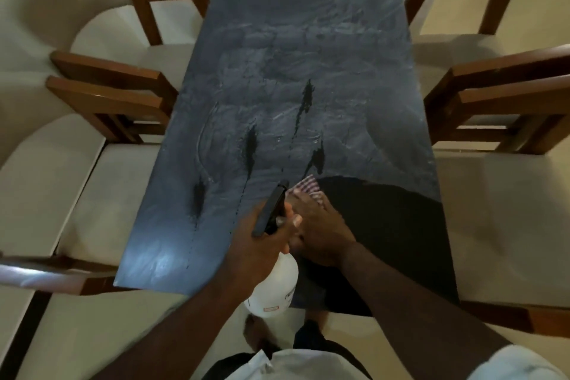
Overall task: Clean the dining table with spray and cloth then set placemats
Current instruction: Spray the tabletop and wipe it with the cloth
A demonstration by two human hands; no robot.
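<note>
Your left hand [265, 234] grips the spray bottle [274, 284], fingers [294, 221] clenched round its neck. Your right hand [320, 225] presses flat on the cloth [305, 188], at the near end of the bench [172, 225]. Wet streaks [251, 145] lie lengthwise, straight ahead of the cloth

a long rectangular table [311, 34] with a dark, mottled grey, stone-like top stretches away from the camera. four dark wet splashes [251, 145], each with a thin dotted trail, sit across its middle and near-left part. a large darker wet patch [388, 225] covers the near-right corner. a checked cloth [307, 187] lies at that patch's far-left edge, mostly covered.
</note>
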